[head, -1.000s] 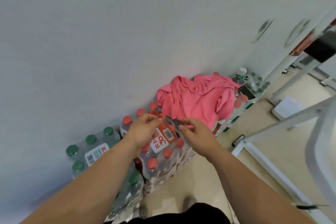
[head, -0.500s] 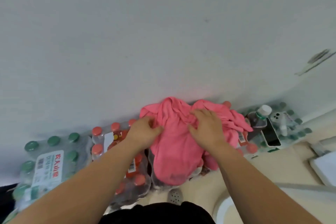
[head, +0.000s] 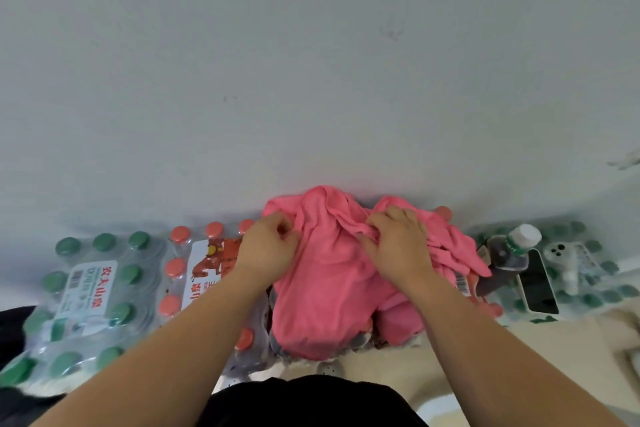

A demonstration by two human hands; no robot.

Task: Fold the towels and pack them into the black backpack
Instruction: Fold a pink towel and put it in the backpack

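A crumpled pink towel lies heaped on shrink-wrapped packs of bottles against the white wall. My left hand pinches the towel's left edge with curled fingers. My right hand grips a bunched fold near the top right of the heap. The lower part of the towel hangs over the front of the packs. No black backpack shows clearly; only a dark shape sits at the far left edge.
A pack of green-capped water bottles stands at left, a red-capped pack beside it. At right are a white-capped bottle, a dark phone and a white device on another green-capped pack. Beige floor lies below.
The view has turned to face the wall and closed in on the packs. My hands moved from the red-capped pack onto the pink towel and took hold of it.
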